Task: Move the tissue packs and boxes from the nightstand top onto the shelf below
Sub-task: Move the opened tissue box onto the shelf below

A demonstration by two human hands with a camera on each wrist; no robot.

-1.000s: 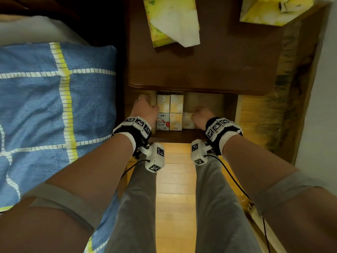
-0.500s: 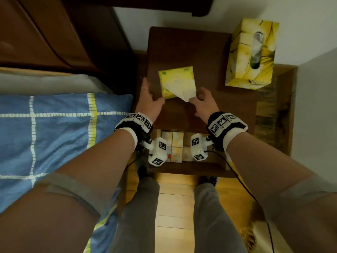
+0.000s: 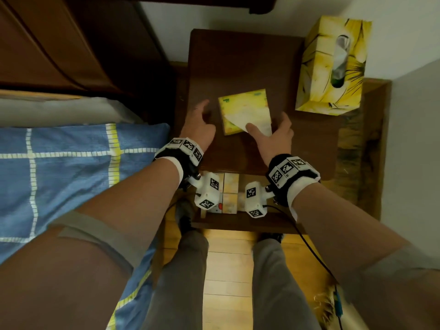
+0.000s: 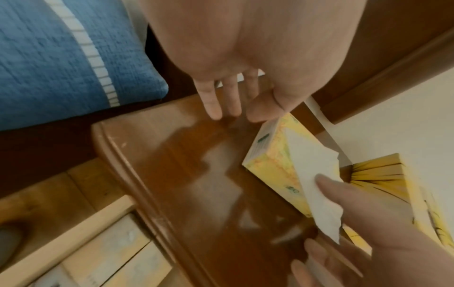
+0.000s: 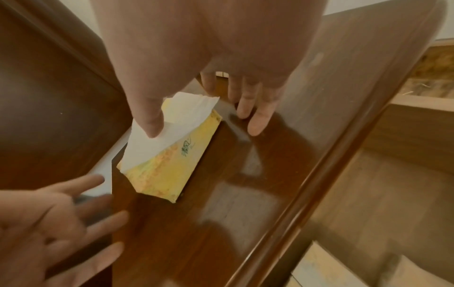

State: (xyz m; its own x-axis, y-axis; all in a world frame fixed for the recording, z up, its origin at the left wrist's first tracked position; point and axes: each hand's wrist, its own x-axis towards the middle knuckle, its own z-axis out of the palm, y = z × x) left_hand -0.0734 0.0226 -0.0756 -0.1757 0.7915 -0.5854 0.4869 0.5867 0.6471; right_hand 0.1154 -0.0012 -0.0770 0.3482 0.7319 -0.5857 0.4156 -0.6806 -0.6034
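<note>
one tissue pack (image 3: pixel 245 111), one tissue box (image 3: pixel 332 67) (upright)

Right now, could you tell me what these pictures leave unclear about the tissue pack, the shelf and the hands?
- Small packs on the shelf: head view, their count is hidden by the nightstand top and wrist cameras.
- Open tissue pack: whether the right hand touches its loose tissue; motion blur in both wrist views.
- Left hand: contact with the pack unclear.
- Tall tissue box: contents hidden.
</note>
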